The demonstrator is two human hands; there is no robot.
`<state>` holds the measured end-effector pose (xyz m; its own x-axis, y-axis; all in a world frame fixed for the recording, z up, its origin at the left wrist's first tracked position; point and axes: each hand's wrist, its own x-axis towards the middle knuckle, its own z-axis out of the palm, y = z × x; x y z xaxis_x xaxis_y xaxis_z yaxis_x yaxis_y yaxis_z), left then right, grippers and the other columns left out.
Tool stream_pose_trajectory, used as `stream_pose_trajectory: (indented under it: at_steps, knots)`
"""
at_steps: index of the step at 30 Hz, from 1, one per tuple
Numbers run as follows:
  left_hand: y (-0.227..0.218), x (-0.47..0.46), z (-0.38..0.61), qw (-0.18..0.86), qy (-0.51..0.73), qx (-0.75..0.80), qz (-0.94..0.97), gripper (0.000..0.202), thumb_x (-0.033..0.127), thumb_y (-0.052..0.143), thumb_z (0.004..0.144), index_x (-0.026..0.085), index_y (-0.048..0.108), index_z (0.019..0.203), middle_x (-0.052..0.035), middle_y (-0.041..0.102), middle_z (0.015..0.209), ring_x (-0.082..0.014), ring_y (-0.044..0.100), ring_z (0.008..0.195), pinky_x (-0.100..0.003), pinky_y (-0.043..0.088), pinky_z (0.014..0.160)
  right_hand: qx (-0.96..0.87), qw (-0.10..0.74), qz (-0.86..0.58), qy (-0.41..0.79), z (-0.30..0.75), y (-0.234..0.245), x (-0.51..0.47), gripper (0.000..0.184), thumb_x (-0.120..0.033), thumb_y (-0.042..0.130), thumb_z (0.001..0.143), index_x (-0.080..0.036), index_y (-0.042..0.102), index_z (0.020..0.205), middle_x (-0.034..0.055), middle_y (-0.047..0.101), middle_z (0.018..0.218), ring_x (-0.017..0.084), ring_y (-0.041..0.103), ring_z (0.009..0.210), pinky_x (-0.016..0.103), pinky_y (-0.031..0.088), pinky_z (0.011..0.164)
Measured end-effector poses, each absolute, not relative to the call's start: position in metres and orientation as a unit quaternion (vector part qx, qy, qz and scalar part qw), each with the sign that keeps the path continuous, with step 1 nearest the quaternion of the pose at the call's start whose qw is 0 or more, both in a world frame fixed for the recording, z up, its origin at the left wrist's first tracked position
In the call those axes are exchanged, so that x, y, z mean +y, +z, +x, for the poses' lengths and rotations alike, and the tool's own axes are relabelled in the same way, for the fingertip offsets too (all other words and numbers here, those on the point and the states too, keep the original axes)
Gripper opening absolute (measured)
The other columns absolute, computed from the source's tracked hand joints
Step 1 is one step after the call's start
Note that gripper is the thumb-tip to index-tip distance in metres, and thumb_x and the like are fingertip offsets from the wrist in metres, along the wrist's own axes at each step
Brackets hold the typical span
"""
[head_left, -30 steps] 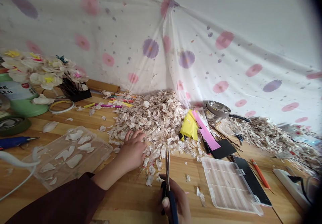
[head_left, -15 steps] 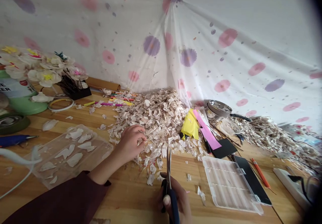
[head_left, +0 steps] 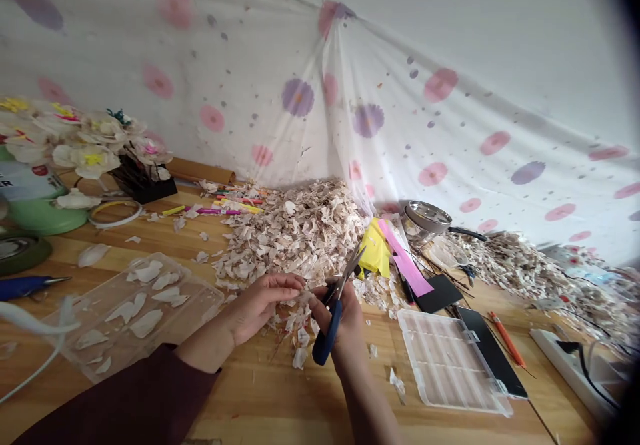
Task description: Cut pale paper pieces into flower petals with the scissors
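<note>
Near the middle of the table my left hand (head_left: 263,303) is closed, its thumb and forefinger pinching a small pale papery flake (head_left: 305,298). My right hand (head_left: 347,328) holds a pair of scissors (head_left: 327,338) with dark blue handles, the blades pointing up and to the right. The right fingertips meet the same flake from the other side. Just beyond both hands rises a heap of dry, whitish papery flakes (head_left: 300,231). A clear plastic tray (head_left: 200,311) lies left of my left forearm, with several pale petal-like pieces on it.
A divided clear plastic box (head_left: 453,365) sits at right, beside a dark flat phone-like slab (head_left: 493,355) and an orange pen (head_left: 507,341). Behind are yellow wrapping (head_left: 375,248), a pink strip (head_left: 407,265) and a steel pan (head_left: 427,215). White flowers (head_left: 90,155) stand far left.
My right hand has moved up and forward with the scissors, which now tilt to the right. My left hand has come lower, and both hands meet at a flake.
</note>
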<state>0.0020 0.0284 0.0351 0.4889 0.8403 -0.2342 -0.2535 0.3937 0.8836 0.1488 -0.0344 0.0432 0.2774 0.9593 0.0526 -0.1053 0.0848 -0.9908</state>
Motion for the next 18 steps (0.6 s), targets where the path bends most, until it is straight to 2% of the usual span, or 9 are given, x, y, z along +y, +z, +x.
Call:
stream_pose_trajectory:
  at_steps: [3, 7, 12, 14, 15, 18]
  knots:
    - [0.032, 0.028, 0.001, 0.728, 0.364, 0.371, 0.447, 0.011, 0.028, 0.074, 0.060, 0.019, 0.072, 0.066, -0.0059, 0.067, 0.101, -0.0187, 0.059, 0.082, -0.025, 0.046, 0.060, -0.408, 0.608, -0.510, 0.452, 0.145, 0.039, -0.034, 0.037, -0.026, 0.074, 0.068, -0.021, 0.049, 0.096, -0.0039, 0.059, 0.075, 0.010, 0.052, 0.058, 0.022, 0.042, 0.052]
    - [0.027, 0.027, 0.000, 0.713, 0.354, 0.377, 0.473, 0.014, 0.031, 0.073, 0.066, 0.019, 0.071, 0.072, -0.0056, 0.063, 0.109, -0.0179, 0.058, 0.082, -0.026, 0.048, 0.061, -0.402, 0.614, -0.505, 0.454, 0.143, 0.031, -0.034, 0.031, -0.026, 0.070, 0.070, -0.020, 0.050, 0.093, -0.0054, 0.057, 0.069, 0.009, 0.050, 0.054, 0.022, 0.042, 0.052]
    - [0.026, 0.026, 0.000, 0.657, 0.347, 0.408, 0.531, 0.019, 0.036, 0.068, 0.070, 0.017, 0.067, 0.075, -0.0083, 0.058, 0.115, -0.0211, 0.060, 0.086, -0.028, 0.051, 0.061, -0.366, 0.649, -0.562, 0.358, 0.146, 0.020, -0.025, 0.030, -0.030, 0.071, 0.063, -0.020, 0.052, 0.083, -0.0073, 0.053, 0.058, 0.009, 0.046, 0.047, 0.021, 0.037, 0.044]
    - [0.029, 0.031, -0.001, 0.589, 0.355, 0.427, 0.587, 0.018, 0.036, 0.064, 0.071, 0.018, 0.066, 0.074, -0.0091, 0.059, 0.115, -0.0249, 0.061, 0.093, -0.033, 0.053, 0.067, -0.409, 0.611, -0.554, 0.390, 0.154, 0.023, -0.022, 0.029, -0.031, 0.071, 0.066, -0.020, 0.054, 0.087, -0.0051, 0.057, 0.061, 0.011, 0.051, 0.050, 0.022, 0.042, 0.047]
    - [0.032, 0.035, -0.002, 0.529, 0.366, 0.440, 0.627, 0.015, 0.034, 0.063, 0.072, 0.019, 0.066, 0.074, -0.0091, 0.060, 0.113, -0.0268, 0.060, 0.099, -0.037, 0.053, 0.074, -0.429, 0.600, -0.545, 0.398, 0.160, 0.026, -0.021, 0.030, -0.032, 0.072, 0.069, -0.019, 0.055, 0.091, -0.0037, 0.059, 0.066, 0.012, 0.054, 0.054, 0.024, 0.045, 0.051]
    - [0.046, 0.058, -0.006, 0.289, 0.384, 0.483, 0.732, 0.010, 0.024, 0.059, 0.073, 0.021, 0.069, 0.072, -0.0091, 0.064, 0.108, -0.0302, 0.054, 0.112, -0.049, 0.041, 0.099, -0.466, 0.581, -0.537, 0.396, 0.175, 0.034, -0.018, 0.033, -0.034, 0.073, 0.074, -0.019, 0.056, 0.097, -0.0035, 0.059, 0.066, 0.013, 0.055, 0.055, 0.025, 0.046, 0.052]
